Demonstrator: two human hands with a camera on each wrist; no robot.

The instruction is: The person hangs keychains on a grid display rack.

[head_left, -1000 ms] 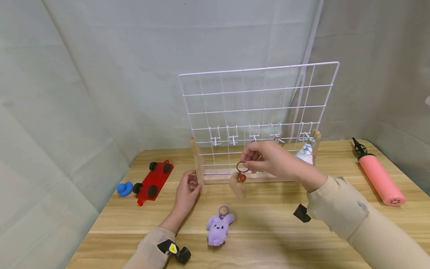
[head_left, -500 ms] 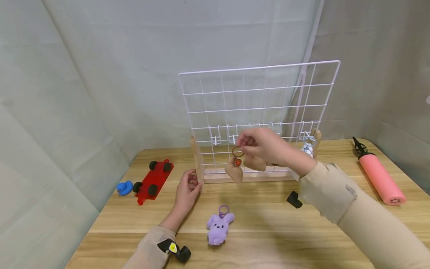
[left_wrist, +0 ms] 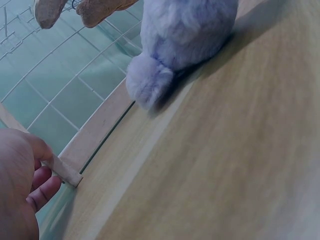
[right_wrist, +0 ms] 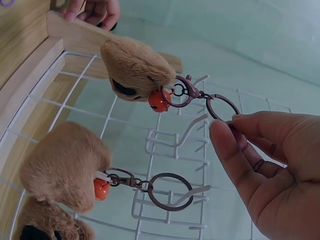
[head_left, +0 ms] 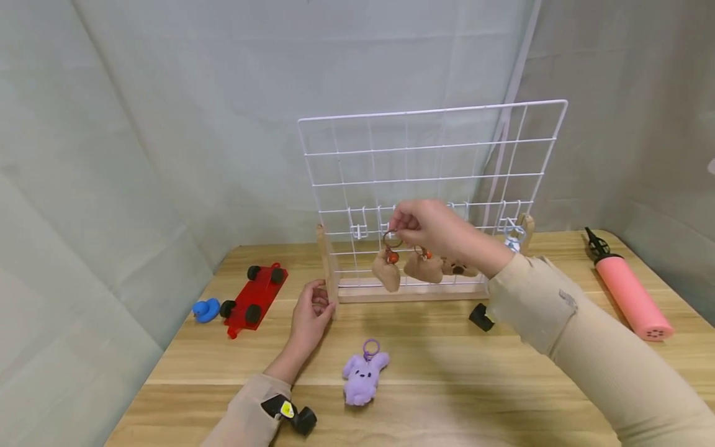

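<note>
Head view: one white wire rack [head_left: 404, 113] with a wooden left post [head_left: 328, 267]; one tan plush keychain [head_left: 386, 273], suspended before it, clear of the worktop [head_left: 424, 397]. Right grip [head_left: 427, 223]: pinched closed on the keychain's metal ring [head_left: 385, 241]. Left grip [head_left: 308, 313]: at the left post's foot. One lavender plush [head_left: 362, 379] lay in front, bare wood to its right. Red toy car [head_left: 254, 304] and blue duck [head_left: 206, 310] lay toward the left edge, pink pump [head_left: 634, 298] toward the right, all well apart from the work. Air above the rack was open.

Left wrist view: the left grip was curled about the post's foot, presumably as a brace.

Right wrist view: the ring, between thumb and fingertip, stood just beside an unoccupied hook [right_wrist: 192, 128], not threaded. A second tan keychain [right_wrist: 65, 165] hung on the neighbouring hook, limiting room there. Step in hand, as judged: offering ring to hook. Next move seemed to call for passing the ring over the prong's tip, then lowering before release.
</note>
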